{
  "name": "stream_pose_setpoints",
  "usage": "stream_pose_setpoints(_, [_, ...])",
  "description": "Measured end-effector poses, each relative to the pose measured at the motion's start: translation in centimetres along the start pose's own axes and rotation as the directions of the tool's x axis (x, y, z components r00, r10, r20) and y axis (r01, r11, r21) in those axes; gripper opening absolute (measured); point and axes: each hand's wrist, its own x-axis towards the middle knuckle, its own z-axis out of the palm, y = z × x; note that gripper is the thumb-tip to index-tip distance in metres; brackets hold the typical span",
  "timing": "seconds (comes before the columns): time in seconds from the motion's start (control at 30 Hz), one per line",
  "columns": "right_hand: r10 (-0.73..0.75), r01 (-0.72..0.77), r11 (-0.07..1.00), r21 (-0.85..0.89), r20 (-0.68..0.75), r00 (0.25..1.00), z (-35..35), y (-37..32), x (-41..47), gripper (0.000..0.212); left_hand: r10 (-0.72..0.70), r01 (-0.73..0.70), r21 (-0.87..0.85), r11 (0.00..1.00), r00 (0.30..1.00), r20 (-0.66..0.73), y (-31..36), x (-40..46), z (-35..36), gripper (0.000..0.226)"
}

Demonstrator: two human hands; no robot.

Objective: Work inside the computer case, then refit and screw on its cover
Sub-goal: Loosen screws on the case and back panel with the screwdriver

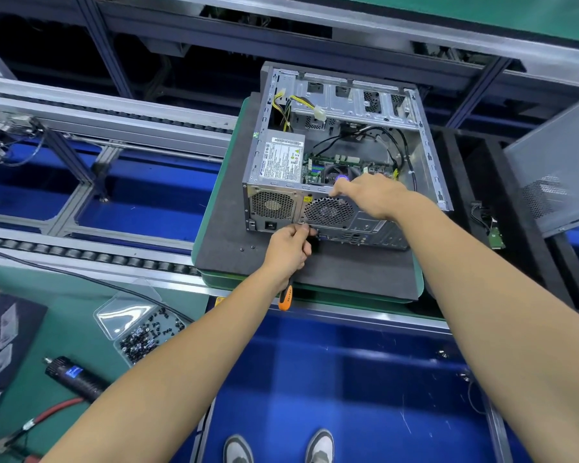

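Computer case (pixel 345 155) lies open on its side on the grey mat (pixel 348 272), cover (pixel 555 168) off to its right. Your right hand (pixel 370 195) presses its rear top edge, nothing gripped; keep it braced. Your left hand (pixel 290 250), clenched on the orange-handled screwdriver (pixel 286 297), works below the rear fan grille (pixel 328 210): hold the tool square to the screw.

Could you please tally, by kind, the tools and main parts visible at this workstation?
Computer case, open: 1
Side cover, off to the right: 1
Orange-handled screwdriver, in the left hand: 1
Electric screwdriver on the bench: 1
Clear tray of screws: 1
Total: 5
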Motion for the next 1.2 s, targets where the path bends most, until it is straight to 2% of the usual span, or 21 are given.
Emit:
stream_pose_setpoints(0.33, [-0.008,0.008,1.000,0.003,-0.001,1.000,-0.1,-0.1,0.0,0.047,-0.021,0.021,-0.043,0.999,1.000,0.001,0.4,0.1,0.0,0.031])
stream_pose_setpoints(0.4, [-0.004,0.004,1.000,0.029,-0.010,1.000,-0.2,-0.1,-0.2,0.041,-0.020,0.020,-0.051,0.998,1.000,0.006,0.5,0.2,-0.1,0.030])
stream_pose_setpoints(0.6, [-0.001,0.000,0.999,0.049,0.003,1.000,-0.2,-0.2,-0.2,0.037,-0.055,0.051,-0.126,0.991,0.998,-0.028,0.7,0.4,0.6,0.030])
stream_pose_setpoints(0.87, [-0.010,0.009,0.998,0.054,0.013,1.000,-0.2,-0.3,-0.3,0.033,-0.155,0.159,-0.318,0.935,0.987,0.035,1.2,0.1,0.5,0.031])
stream_pose_setpoints(1.07, [-0.008,0.008,0.999,0.038,0.013,1.000,-0.2,-0.1,-0.2,0.034,-0.247,0.236,-0.341,0.910,0.969,0.013,1.8,0.0,0.8,0.032])
stream_pose_setpoints(1.2, [-0.014,0.014,0.999,0.043,0.010,1.000,-0.2,-0.1,-0.2,0.035,-0.261,0.247,-0.297,0.922,0.965,-0.009,1.6,0.0,0.8,0.029])
